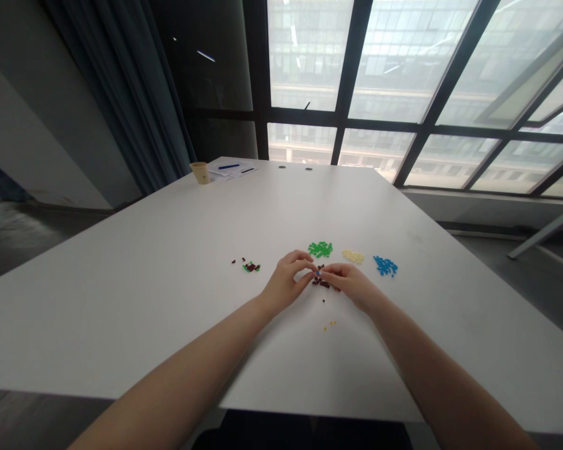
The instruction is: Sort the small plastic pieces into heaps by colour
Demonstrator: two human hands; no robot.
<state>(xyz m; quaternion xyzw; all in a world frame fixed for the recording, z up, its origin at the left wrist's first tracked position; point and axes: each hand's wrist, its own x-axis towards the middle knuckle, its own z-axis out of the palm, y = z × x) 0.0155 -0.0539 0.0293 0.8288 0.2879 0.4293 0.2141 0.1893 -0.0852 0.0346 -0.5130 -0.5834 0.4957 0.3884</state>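
Observation:
My left hand (288, 278) and my right hand (349, 281) meet fingertip to fingertip over the white table (169, 262). Both are pinched together on a tiny blue bead (318, 273) between them. Right under the fingertips lies a small heap of dark brown beads (319, 283). Beyond the hands sit a green bead pile (320, 249), a pale yellow pile (353, 255) and a blue pile (385, 265). To the left lies a small mixed cluster of brown and green beads (250, 267).
A few loose yellow beads (329, 324) lie near me. At the far end stand a small tan cup (200, 172), papers with a blue pen (229, 167) and two small dark discs (294, 167). Large windows rise behind the table; a curtain hangs at the left.

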